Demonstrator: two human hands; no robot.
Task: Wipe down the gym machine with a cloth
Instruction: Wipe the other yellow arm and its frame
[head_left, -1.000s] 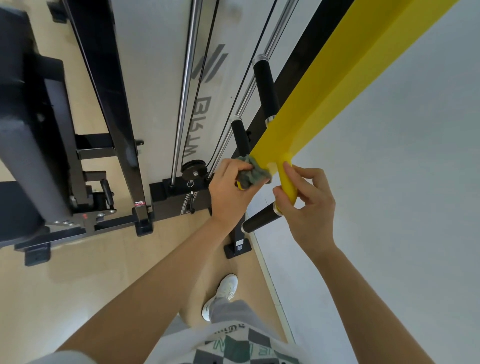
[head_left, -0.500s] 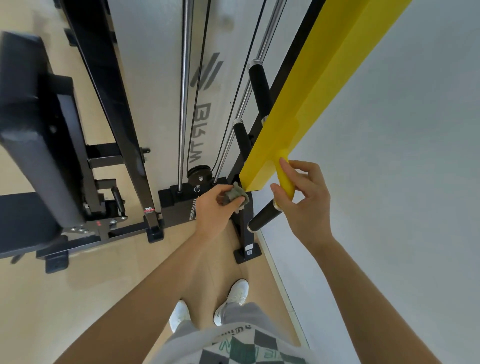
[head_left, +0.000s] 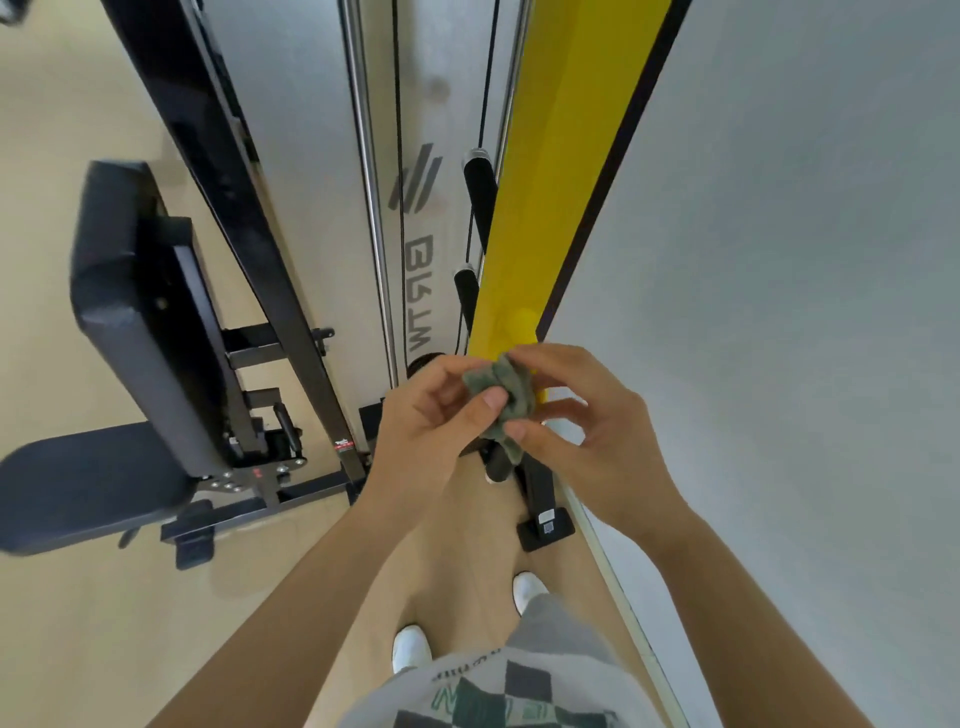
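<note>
The right hand had left the lower end of the yellow beam and joined the left hand, so both pinched the crumpled grey-green cloth just before that end, and the wiping was probably paused for refolding.

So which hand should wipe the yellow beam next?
Probably right: both pinch the crumpled grey-green cloth, but the right hand overlaps the end of the yellow beam; the left hand sits beside it.
</note>
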